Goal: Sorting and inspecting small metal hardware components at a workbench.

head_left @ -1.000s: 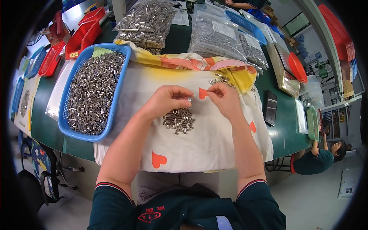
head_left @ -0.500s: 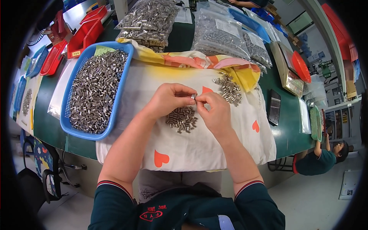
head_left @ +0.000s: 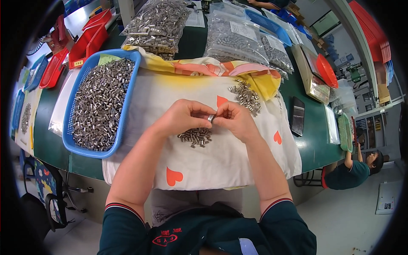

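Note:
My left hand (head_left: 178, 117) and my right hand (head_left: 239, 122) meet over the white cloth. A small shiny metal sleeve (head_left: 211, 118) sits between their fingertips, pinched from the left by thumb and forefinger. The right thumb and bent fingers close on its other side. Just below the hands lies a small pile of metal sleeves (head_left: 196, 137), partly covered by the left hand. A second pile of metal sleeves (head_left: 247, 98) rests beyond the right hand, near the cloth's yellow edge.
A blue basket (head_left: 131, 91) full of metal sleeves stands left of the cloth (head_left: 229, 168). Bags of metal parts (head_left: 158, 25) line the back. A dark phone (head_left: 297, 117) lies at right beside a scale (head_left: 312, 76). A co-worker (head_left: 348, 174) is at far right.
Both hands have come slightly nearer to me, with the metal sleeve still between them. The right fingers are more curled. The whole view has shifted a little.

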Demonstrator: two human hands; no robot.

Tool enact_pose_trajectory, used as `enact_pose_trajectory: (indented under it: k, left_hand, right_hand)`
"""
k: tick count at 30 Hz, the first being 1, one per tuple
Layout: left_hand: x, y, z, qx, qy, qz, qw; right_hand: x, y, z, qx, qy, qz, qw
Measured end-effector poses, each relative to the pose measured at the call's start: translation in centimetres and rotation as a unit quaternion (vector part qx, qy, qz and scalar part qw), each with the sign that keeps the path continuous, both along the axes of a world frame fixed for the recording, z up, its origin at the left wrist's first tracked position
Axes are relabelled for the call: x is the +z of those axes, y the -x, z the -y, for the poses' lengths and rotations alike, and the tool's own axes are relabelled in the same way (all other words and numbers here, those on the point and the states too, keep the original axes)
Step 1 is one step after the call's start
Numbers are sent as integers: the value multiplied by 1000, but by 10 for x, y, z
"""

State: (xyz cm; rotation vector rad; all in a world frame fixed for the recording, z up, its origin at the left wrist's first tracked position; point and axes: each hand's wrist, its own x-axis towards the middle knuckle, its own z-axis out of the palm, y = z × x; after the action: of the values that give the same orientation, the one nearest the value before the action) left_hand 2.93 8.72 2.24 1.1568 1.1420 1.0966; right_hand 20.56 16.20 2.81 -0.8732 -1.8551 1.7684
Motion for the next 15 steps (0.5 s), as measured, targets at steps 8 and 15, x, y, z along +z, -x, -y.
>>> enact_pose_trajectory:
  k: [8, 15]
  left_hand:
    - [0, 6, -2, 32, 10, -16, 999]
    - [1, 9, -3, 43, 12, -21, 999]
  right_hand:
    - [10, 2, -49, -92, -210, 201, 952]
    - [-14, 16, -73, -18, -564, 398, 723]
